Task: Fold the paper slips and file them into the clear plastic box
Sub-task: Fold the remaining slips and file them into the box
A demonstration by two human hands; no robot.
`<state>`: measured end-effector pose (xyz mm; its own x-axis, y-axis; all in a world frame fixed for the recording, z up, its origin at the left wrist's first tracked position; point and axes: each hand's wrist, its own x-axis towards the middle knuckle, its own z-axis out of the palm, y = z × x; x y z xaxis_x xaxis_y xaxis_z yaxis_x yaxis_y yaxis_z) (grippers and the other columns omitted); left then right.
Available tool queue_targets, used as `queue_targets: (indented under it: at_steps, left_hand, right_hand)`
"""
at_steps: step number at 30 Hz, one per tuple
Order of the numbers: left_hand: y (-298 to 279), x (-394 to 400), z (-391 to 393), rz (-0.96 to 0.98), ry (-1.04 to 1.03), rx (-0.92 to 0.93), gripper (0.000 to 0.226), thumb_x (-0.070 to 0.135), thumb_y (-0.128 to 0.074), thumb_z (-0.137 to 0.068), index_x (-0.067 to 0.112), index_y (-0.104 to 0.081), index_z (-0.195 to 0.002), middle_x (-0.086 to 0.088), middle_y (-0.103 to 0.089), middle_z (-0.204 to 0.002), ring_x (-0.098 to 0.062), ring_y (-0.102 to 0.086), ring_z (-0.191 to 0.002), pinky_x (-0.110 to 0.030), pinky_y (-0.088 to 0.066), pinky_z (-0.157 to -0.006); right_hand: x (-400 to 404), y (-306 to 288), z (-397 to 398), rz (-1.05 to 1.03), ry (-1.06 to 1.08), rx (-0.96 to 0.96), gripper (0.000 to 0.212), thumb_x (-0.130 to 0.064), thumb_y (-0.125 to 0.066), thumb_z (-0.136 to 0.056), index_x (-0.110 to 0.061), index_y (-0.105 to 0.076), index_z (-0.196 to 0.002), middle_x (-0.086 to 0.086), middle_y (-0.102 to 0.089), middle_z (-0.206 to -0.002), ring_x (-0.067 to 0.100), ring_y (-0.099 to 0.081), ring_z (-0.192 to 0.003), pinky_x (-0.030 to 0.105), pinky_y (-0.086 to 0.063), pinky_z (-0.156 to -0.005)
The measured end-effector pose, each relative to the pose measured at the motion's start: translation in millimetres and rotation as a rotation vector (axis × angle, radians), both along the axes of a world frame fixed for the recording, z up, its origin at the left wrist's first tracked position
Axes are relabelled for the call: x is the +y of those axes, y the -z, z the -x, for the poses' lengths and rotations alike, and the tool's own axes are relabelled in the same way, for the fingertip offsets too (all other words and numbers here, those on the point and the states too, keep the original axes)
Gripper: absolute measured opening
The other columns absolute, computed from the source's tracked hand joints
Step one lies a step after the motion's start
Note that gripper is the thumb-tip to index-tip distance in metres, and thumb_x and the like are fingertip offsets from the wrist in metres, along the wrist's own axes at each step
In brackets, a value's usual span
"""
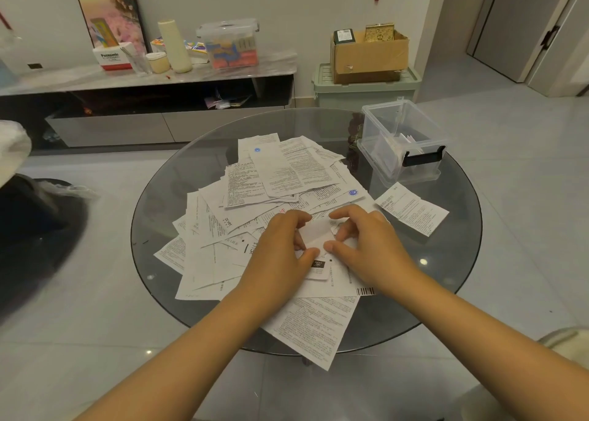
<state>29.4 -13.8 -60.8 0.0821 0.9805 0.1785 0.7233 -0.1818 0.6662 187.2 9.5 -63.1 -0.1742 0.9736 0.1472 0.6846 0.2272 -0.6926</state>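
A heap of printed white paper slips [274, 178] covers the middle of the round glass table [446, 261]. Above its near part, my left hand [283, 251] and my right hand [366, 245] both pinch one small white slip [315, 239], partly folded between thumbs and fingers. A clear plastic box [403, 140] with a black latch stands open at the table's far right, with several folded slips inside. One loose slip [411, 208] lies apart, just in front of the box.
Behind the table runs a low TV cabinet [143, 79] carrying a lidded clear bin [229, 43], a cream cylinder and a tissue box. A green crate [363, 89] with a cardboard box on it stands on the floor behind the table. A dark seat sits at left.
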Motion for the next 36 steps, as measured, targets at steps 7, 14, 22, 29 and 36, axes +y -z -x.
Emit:
queue_targets:
  at_steps: [7, 14, 22, 29, 36]
  left_hand:
    - [0, 5, 2, 0.022, -0.031, 0.109, 0.056, 0.027, -0.067, -0.084, 0.025, -0.043, -0.135, 0.01, -0.05, -0.121, -0.011, -0.041, -0.115, -0.031, -0.031, -0.105]
    - [-4, 6, 1, 0.027, -0.016, -0.022, 0.045, 0.018, -0.069, -0.082, 0.033, -0.053, -0.12, 0.019, -0.051, -0.094, -0.002, -0.051, -0.094, -0.021, -0.041, -0.09]
    - [-13, 10, -18, 0.031, 0.012, -0.267, 0.035, 0.012, -0.067, -0.082, 0.039, -0.058, -0.103, 0.011, -0.057, -0.09, -0.001, -0.053, -0.066, -0.019, -0.05, -0.069]
    - [-17, 19, -50, 0.012, 0.059, -0.252, 0.03, 0.017, -0.062, -0.087, 0.029, -0.056, -0.114, 0.007, -0.057, -0.104, 0.005, -0.055, -0.078, -0.005, -0.042, -0.07]
    - [-17, 29, -76, 0.088, 0.075, -0.101, 0.043, 0.025, -0.056, -0.092, 0.022, -0.046, -0.134, 0.005, -0.053, -0.126, -0.004, -0.052, -0.103, -0.018, -0.04, -0.092]
  right_hand:
    - [2, 2, 2, -0.047, -0.012, -0.194, 0.038, -0.036, -0.06, -0.087, -0.036, -0.05, -0.123, -0.013, -0.046, -0.094, 0.007, -0.032, -0.098, 0.027, -0.021, -0.098]
    - [0, 3, -1, -0.059, -0.027, -0.195, 0.028, -0.038, -0.059, -0.087, -0.031, -0.057, -0.114, -0.012, -0.046, -0.097, 0.007, -0.031, -0.099, 0.022, -0.018, -0.088]
    - [2, -12, -15, 0.142, 0.039, 0.31, 0.01, -0.024, -0.067, -0.084, -0.023, -0.058, -0.079, 0.004, -0.066, -0.079, 0.009, -0.054, -0.066, 0.018, -0.043, -0.062]
    - [8, -30, -55, 0.007, 0.235, 0.17, 0.009, -0.021, -0.057, -0.09, -0.021, -0.054, -0.081, -0.004, -0.056, -0.072, 0.006, -0.048, -0.061, 0.02, -0.036, -0.055]
    - [19, -30, -90, 0.173, 0.375, 0.109, 0.012, -0.019, -0.043, -0.095, -0.008, -0.047, -0.091, 0.003, -0.054, -0.083, 0.017, -0.05, -0.072, 0.028, -0.035, -0.056]
